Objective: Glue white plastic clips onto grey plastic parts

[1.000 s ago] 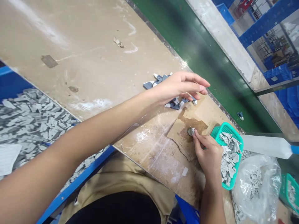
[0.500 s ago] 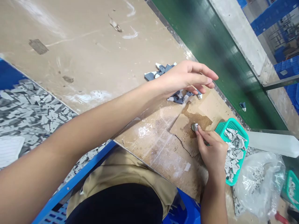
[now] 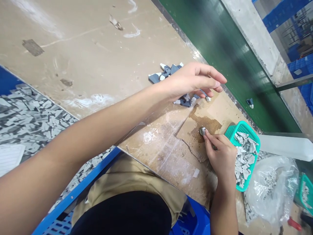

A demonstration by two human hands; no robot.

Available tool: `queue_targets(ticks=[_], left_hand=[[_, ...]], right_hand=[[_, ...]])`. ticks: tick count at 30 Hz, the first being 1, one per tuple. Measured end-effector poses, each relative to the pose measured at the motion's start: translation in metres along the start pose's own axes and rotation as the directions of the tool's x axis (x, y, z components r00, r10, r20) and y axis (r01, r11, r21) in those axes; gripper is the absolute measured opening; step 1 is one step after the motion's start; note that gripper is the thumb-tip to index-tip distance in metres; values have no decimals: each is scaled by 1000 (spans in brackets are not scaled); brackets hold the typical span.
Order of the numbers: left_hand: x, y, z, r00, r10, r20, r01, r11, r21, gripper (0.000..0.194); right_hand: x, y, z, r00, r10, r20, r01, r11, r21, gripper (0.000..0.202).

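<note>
My right hand (image 3: pixel 221 151) pinches a small light-grey plastic piece (image 3: pixel 203 129) between thumb and forefinger. The piece is at a small round dark cap-like thing (image 3: pixel 201 132), which sits on a torn cardboard sheet (image 3: pixel 184 133) with a brown wet stain. Up and to the left, my left hand (image 3: pixel 195 80) hovers with its fingers stretched out and nothing visible in them. Dark blue-grey plastic parts with whitish pieces (image 3: pixel 156 78) lie on the bench beyond its wrist. More such parts (image 3: pixel 185 101) lie below its palm, partly hidden by the hand.
Beside my right hand a green basket (image 3: pixel 257 143) holds many light-grey pieces. Behind it are a white bottle-like container (image 3: pixel 286 147) and a clear plastic bag (image 3: pixel 271 189). A blue-rimmed bin of grey pieces (image 3: pixel 36 120) stands left. One dark part (image 3: pixel 249 102) lies on the green strip.
The view has shifted slightly. Both hands keep nearly the same pose; the right still holds the small piece at the round cap-like thing, and the left stays outstretched.
</note>
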State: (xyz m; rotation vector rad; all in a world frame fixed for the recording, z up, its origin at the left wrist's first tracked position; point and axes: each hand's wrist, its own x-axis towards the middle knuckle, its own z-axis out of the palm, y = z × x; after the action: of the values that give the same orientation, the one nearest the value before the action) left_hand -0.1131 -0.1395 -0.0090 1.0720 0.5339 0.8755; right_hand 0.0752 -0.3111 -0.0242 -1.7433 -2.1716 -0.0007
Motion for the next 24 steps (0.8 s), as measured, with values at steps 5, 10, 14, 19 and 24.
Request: queue_targets(ticks=[5,10,14,19,24], left_hand=[[0,-1,0,1000,-17,3,17,999,-48,15],[1,-3,0,1000,-25,-3,25,1000,-11,18],[2,-5,-2,1000,-14,-14,15,998,54,17],[1,-7,2,991,88,-99,-65,975,211,13],[-7,-10,29,979,104,-173,-27,917,397,12]], right_hand=[[-1,0,0,1000,15,12,-15,1000,4,22],[-3,2,2,1000,14,17,-14,1000,-16,23],[-3,1,1,1000,23,2,-23,1000,6,23],[-1,1,1,995,34,-90,-25,995,102,25],[-1,2,4,995,47,-91,-35,991,128,28]])
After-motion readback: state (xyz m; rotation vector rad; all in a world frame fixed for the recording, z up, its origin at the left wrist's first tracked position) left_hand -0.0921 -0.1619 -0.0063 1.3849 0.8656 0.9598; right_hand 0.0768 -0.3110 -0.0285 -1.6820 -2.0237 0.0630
